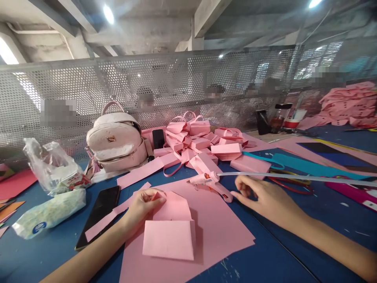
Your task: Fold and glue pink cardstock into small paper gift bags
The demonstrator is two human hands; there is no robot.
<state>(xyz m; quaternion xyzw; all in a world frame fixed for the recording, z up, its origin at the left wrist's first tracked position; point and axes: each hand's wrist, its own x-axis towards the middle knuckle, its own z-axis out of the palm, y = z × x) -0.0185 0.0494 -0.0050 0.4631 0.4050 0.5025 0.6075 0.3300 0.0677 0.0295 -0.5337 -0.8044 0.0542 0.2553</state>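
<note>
Between thumb and fingers, my left hand [145, 204] pinches the raised flap of a folded pink paper box [168, 240]. The box's front panel faces me, and its flap tapers toward the top. Beneath it lies a large pink paper sheet [219, 234]. A pink-and-white hot glue gun [210, 180] rests at that sheet's upper right, nozzle pointing left, with a long clear glue stick [282, 177] running out behind it. My right hand [257, 193] is just right of the gun's handle, fingers loosely curled, thumb apart from them, holding nothing visible.
A heap of folded pink paper pieces [194, 135] lies behind the glue gun. At left are a pale pink backpack [116, 137], a black phone [96, 214] under a paper strip [101, 226], and plastic bags [51, 210]. A perforated metal screen [176, 74] borders the blue table [312, 236].
</note>
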